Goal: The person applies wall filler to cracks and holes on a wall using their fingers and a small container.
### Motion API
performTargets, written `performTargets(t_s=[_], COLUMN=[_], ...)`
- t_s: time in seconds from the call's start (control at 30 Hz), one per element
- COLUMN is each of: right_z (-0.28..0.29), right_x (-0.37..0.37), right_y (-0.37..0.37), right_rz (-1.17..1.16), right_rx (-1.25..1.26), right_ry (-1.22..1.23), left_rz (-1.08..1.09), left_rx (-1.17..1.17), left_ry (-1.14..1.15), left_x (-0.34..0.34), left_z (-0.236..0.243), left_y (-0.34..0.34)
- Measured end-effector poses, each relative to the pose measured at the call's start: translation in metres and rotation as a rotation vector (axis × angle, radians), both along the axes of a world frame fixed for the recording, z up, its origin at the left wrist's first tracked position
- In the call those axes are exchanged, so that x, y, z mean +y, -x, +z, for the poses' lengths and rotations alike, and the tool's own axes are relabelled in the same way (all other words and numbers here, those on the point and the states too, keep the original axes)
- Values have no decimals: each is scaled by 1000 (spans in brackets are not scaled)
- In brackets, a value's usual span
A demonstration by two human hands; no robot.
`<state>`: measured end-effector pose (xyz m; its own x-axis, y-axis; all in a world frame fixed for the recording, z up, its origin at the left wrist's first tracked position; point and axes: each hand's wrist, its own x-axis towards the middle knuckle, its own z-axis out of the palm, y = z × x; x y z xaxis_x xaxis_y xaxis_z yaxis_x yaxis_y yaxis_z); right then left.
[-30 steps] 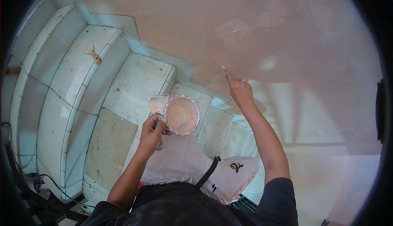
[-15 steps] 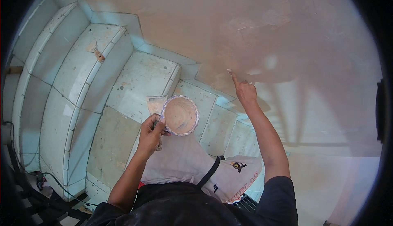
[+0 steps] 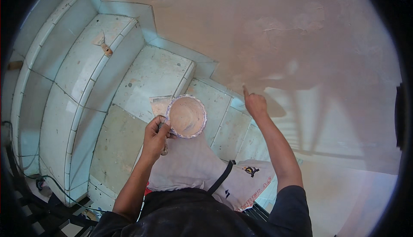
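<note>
My left hand (image 3: pixel 156 137) is closed on the rim of a round tub (image 3: pixel 186 117) with pinkish-beige paste coating its inside. The same hand grips a putty knife (image 3: pixel 160 106), its wide smeared blade showing beside the tub and its handle end below my fingers. My right hand (image 3: pixel 256 104) reaches up to the pinkish-beige wall (image 3: pixel 275 52). Its index finger is stretched out with the tip at the wall surface, while the other fingers are curled and hold nothing I can see.
Light tiled stairs (image 3: pixel 77 78) curve up at the left, spotted with splashes. A second putty knife (image 3: pixel 103 45) lies on one tread near its edge. A tiled skirting (image 3: pixel 180 50) steps along the wall's foot. A dark cable (image 3: pixel 56 184) runs at lower left.
My right index fingertip has moved slightly down along the wall, and the pale dab that showed on it is no longer distinct. My left hand still holds the tub and putty knife.
</note>
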<state>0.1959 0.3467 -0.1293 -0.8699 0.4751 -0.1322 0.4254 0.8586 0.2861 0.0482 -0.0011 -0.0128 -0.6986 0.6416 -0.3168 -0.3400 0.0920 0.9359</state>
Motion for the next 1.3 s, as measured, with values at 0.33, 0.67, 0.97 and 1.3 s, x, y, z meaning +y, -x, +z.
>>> performTargets(t_s=[0.33, 0.67, 0.97, 1.3], right_z=[-62, -92, 114, 389], right_x=[-17, -15, -42, -96], right_y=[16, 11, -86, -62], right_rz=[-23, -115, -443, -78], right_rx=[-110, -303, 478, 204], right_ry=[203, 74, 901, 1167], left_rz=[10, 246, 213, 185], left_rx=[54, 180, 2, -25], left_ry=[37, 116, 235, 46], left_x=[1, -10, 20, 55], left_z=[3, 18, 111, 240], left_y=[-9, -13, -47, -67])
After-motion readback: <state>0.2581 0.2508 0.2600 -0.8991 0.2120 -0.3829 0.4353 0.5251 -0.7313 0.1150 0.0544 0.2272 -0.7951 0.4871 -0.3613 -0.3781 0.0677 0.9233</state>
